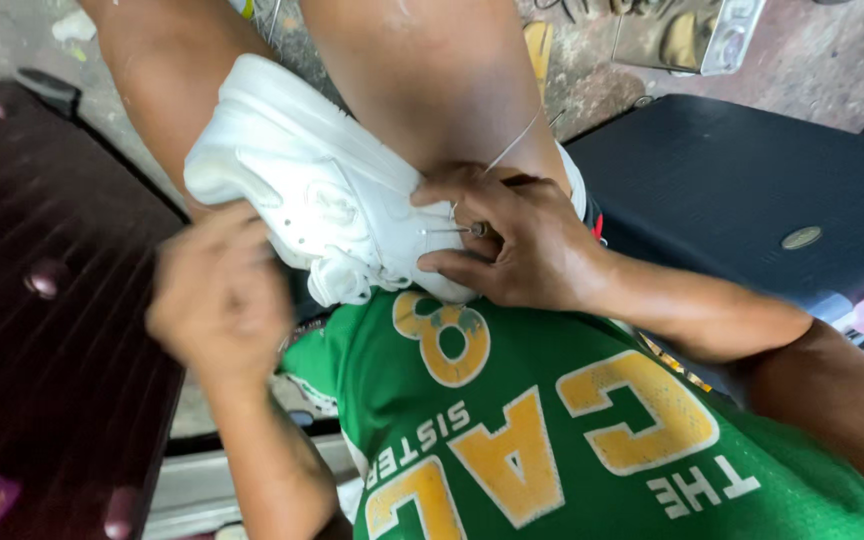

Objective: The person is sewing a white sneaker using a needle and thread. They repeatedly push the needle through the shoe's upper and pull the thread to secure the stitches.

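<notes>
While clamped between the person's knees, white sneaker sits mid-scene, toe pointing left. Right hand: fingers closed on a thin metal needle at the shoe's side, pale thread running up and away. Left hand: blurred, loosely curled beside the near edge; grip cannot be told. Handling, judged: light, upper soft, sole stiff; best held by the sole.

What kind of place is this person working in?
Probably a small shoe-repair spot. A white sneaker is clamped between the knees, the right hand works a metal awl with thread, above a rough concrete floor.
</notes>
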